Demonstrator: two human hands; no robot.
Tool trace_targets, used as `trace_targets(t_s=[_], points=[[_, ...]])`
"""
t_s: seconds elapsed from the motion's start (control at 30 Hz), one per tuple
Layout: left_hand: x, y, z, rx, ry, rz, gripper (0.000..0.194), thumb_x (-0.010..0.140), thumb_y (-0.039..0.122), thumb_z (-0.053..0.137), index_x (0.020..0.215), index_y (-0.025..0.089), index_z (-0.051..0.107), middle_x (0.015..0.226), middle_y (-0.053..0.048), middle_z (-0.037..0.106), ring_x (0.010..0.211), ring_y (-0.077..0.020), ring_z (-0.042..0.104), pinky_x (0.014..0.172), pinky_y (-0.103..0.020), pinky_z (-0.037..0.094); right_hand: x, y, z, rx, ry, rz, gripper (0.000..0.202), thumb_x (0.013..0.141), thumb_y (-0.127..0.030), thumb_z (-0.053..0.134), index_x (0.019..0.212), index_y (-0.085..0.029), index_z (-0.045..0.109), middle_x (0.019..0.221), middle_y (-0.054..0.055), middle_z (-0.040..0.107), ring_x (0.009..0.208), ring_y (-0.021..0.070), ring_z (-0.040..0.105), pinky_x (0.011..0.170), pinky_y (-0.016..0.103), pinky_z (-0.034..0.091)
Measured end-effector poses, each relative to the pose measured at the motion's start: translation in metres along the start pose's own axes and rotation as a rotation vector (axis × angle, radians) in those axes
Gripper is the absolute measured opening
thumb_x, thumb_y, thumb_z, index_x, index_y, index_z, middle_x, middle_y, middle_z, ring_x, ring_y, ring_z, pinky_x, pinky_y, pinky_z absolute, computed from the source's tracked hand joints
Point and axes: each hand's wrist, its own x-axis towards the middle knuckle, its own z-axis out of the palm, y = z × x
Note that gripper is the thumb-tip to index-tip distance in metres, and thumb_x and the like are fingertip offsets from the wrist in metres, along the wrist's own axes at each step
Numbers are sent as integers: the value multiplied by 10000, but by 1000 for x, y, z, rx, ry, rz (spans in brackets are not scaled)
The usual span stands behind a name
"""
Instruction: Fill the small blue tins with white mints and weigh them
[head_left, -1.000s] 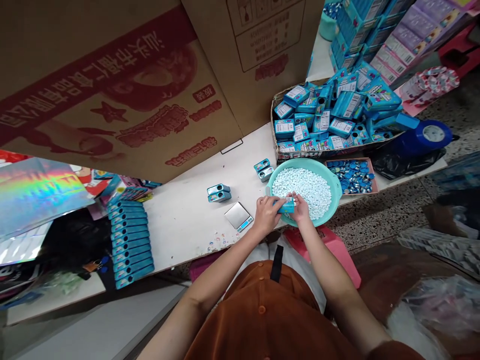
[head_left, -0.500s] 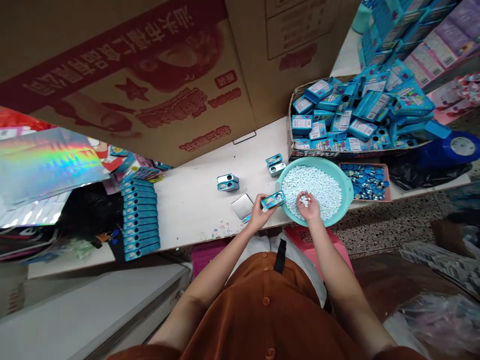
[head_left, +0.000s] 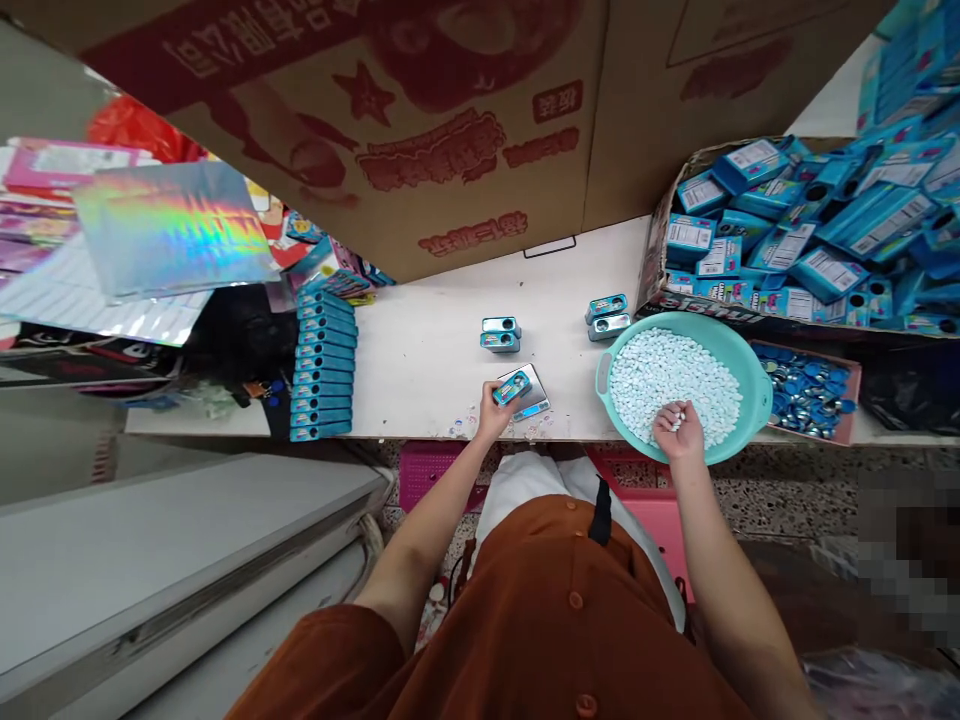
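My left hand is closed round a small blue tin, held over a small scale with a silvery plate. My right hand has its fingers curled round some white candies, above the near part of a green basin filled with small white candies. Two tins stand behind the scale, and two more are just left of the basin's back edge.
A row of blue tins lines the table's left part. A large carton rises behind. At right are an open box of blue tins and a pink tray of blue and silver caps.
My left hand has moved left with the tin, from beside the basin to over the scale. My right hand's fingers have curled in more round the candies. The view has shifted.
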Motion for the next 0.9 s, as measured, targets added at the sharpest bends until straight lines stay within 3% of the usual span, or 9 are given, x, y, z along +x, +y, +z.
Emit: trace_targets(t_s=[0.23, 0.43, 0.67, 0.9], points=[[15, -28, 1, -26, -10, 68, 403, 667, 274, 717, 965, 209, 453, 1047, -56, 559, 1014, -195, 574, 867, -337, 460, -7, -5, -1, -40, 37, -17, 263, 936, -315, 378, 705, -203, 436, 548, -64, 448, 408, 44, 419, 315, 147, 290], [14, -23, -2, 117, -26, 62, 402, 682, 272, 707, 1012, 216, 484, 1026, -44, 596, 978, -203, 590, 854, -343, 471, -11, -2, 1, -87, 20, -27, 228, 922, -284, 402, 713, -199, 438, 582, -56, 466, 445, 42, 451, 330, 131, 309], [5, -12, -19, 255, -7, 181, 635, 656, 282, 741, 1208, 213, 434, 1212, -88, 514, 1177, -240, 483, 1016, -392, 382, -15, 6, 10, -79, 39, -36, 284, 948, -320, 306, 734, -197, 448, 605, -39, 474, 466, 50, 460, 344, 130, 331], [-17, -27, -41, 301, 40, 145, 642, 675, 339, 730, 1223, 223, 416, 1213, -99, 517, 1175, -243, 491, 1003, -410, 385, -18, 9, 2, -66, 41, -36, 247, 938, -298, 321, 770, -190, 467, 626, -31, 487, 495, 55, 482, 363, 131, 353]])
